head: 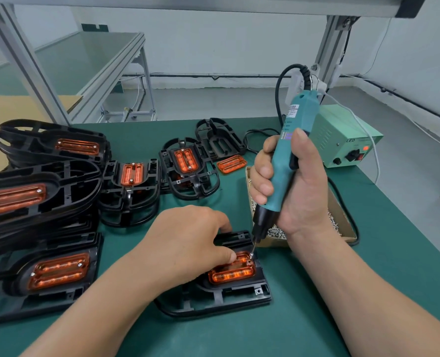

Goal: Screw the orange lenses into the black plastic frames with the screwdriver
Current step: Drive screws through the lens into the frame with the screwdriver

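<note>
A black plastic frame (226, 296) lies in front of me on the green mat with an orange lens (233, 274) seated in it. My left hand (188, 238) rests on the frame, its thumb and fingers pressing the lens and frame down. My right hand (291, 186) grips a teal electric screwdriver (288, 153), held nearly upright. Its bit tip (251, 253) carries a screw just above the hole at the lens's far right corner. A loose orange lens (231, 164) lies beside an empty frame (220, 139) farther back.
Stacks of frames with lenses fitted (41, 202) fill the left side; two more (131, 186) (188, 168) lie mid-table. A cardboard box of screws (342, 225) sits behind my right hand. A green power supply (347, 140) stands at the back right, cable trailing.
</note>
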{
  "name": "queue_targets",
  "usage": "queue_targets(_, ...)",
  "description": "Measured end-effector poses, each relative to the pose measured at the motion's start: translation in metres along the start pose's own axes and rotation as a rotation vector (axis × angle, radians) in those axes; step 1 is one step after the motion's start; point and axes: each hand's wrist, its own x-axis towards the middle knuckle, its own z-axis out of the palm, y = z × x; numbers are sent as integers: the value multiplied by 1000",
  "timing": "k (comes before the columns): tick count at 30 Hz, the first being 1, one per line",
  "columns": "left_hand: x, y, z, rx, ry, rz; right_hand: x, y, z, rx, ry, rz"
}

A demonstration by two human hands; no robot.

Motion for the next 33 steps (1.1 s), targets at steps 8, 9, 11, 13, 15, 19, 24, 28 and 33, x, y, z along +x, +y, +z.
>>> queue_targets(8,1,1,3,31,19,0,-3,1,6,-55,-33,12)
queue_targets(9,1,1,3,29,22,-1,-3,1,6,-65,-35,10)
queue_targets(11,2,1,3,33,28,-4,-4,1,8,-77,-40,6)
queue_targets(13,2,2,3,36,27,-10,-5,0,10,-84,-52,3)
queue_targets(15,1,2,3,39,25,-14,-7,-1,11,-91,-76,2)
queue_targets(19,1,3,4,48,29,-17,-10,-1,15,-104,-164,-7)
queue_targets(24,1,3,4,48,29,-14,-12,-1,19,-130,-203,1)
queue_targets(28,1,3,5,43,32,-13,-12,-1,18,-130,-190,-2)
queue_targets(33,1,3,6,39,33,-23,-13,1,19,-142,-208,-15)
